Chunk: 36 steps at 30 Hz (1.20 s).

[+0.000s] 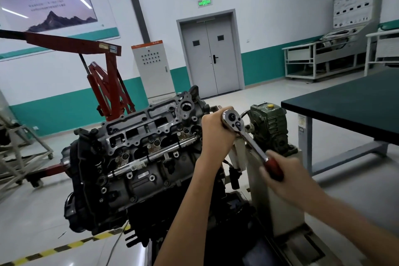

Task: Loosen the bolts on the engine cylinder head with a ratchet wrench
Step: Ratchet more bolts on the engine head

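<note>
1. At the end of the head [151, 136] nearest the stand, your left hand [216, 130] wraps the chrome ratchet end of the wrench [234, 120]. The fingers are curled tight over its far edge and the palm is underneath.
2. What the wrench sits on is hidden beneath those fingers.
3. The shaft runs down and to the right from your left fingers to your right hand [282, 179], which is blurred. Its fingers are closed round the red handle [273, 167].
4. Just beyond your left fingertips, almost touching the ratchet end, stands the green gearbox [268, 124] with a yellow cap. It crowds the wrench on that side.
5. Under the shaft, between your two hands, rises the cream post [258, 170] of the stand.
6. Below your left wrist a black connector [234, 176] hangs beside the post.
7. Left of your left fingers a chrome bar [151, 155] lies slantwise across the head, apart from your hand.
8. Right of your right fingers, near the handle's end, is the corner of a dark table [345, 110].
9. Well beyond your fingers stand a red crane [108, 86], a grey cabinet [151, 67] and double doors [210, 56].
10. Yellow and black tape [64, 246] crosses the floor below the head.
</note>
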Available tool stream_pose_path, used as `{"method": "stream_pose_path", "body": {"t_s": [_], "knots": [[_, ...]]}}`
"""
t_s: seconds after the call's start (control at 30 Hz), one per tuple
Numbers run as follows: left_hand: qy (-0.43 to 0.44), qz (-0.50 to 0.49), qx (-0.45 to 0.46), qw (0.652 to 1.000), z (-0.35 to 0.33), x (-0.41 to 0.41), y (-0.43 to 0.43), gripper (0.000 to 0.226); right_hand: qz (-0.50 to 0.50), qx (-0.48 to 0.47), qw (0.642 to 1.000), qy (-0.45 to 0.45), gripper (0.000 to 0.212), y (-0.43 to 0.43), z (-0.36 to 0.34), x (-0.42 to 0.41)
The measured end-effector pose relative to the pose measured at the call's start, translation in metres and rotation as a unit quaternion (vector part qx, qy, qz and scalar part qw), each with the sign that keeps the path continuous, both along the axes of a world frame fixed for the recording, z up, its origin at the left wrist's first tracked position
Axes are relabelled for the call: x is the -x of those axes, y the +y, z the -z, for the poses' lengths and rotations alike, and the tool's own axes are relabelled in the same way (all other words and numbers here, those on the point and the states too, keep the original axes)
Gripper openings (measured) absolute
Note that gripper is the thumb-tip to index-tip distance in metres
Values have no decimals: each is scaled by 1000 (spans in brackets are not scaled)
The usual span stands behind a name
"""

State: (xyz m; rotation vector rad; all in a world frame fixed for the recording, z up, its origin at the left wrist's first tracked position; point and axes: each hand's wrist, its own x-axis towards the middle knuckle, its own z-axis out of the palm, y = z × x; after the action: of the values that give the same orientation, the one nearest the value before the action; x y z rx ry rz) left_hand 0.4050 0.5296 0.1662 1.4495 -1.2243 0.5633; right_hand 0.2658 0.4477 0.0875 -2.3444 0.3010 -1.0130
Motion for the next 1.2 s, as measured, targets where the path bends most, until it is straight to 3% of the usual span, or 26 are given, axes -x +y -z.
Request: {"method": "stream_pose_path", "body": {"t_s": [0.13,0.23,0.33,0.43,0.53,0.57,0.73,0.83,0.9,0.97,1.1,1.2], "knots": [[11,-16,-6,1000,-3,-5,3,24,-32,105,994,17,48,-28,-31,1],[25,-21,12,999,-13,-15,11,47,-31,107,994,-5,41,-20,-37,-9],[13,-22,-5,1000,-17,-15,14,48,-13,49,999,17,19,2,-28,-10],[-8,-7,-3,1000,-9,-13,15,57,-19,-6,1000,23,26,42,-12,-9],[-10,-7,-9,1000,-7,-16,14,56,-107,-170,980,-10,22,73,-6,-15],[-4,-7,-11,1000,-7,-16,14,56,-124,-176,977,-13,23,73,-4,-16],[24,27,-66,997,-11,-17,20,59,-53,-29,997,49,31,15,-22,-11],[30,35,-113,993,-15,-21,23,44,-27,107,989,95,36,-31,-52,-10],[25,41,-142,989,-20,-20,26,24,17,182,978,98,23,-50,-71,-11],[26,45,-158,986,-22,-19,29,21,42,201,974,92,15,-53,-76,-14],[29,23,-67,997,-13,-14,27,44,26,110,991,74,19,-27,-43,-14],[55,-12,30,998,-2,-6,15,40,46,-9,998,37,16,21,-17,-16]]}}
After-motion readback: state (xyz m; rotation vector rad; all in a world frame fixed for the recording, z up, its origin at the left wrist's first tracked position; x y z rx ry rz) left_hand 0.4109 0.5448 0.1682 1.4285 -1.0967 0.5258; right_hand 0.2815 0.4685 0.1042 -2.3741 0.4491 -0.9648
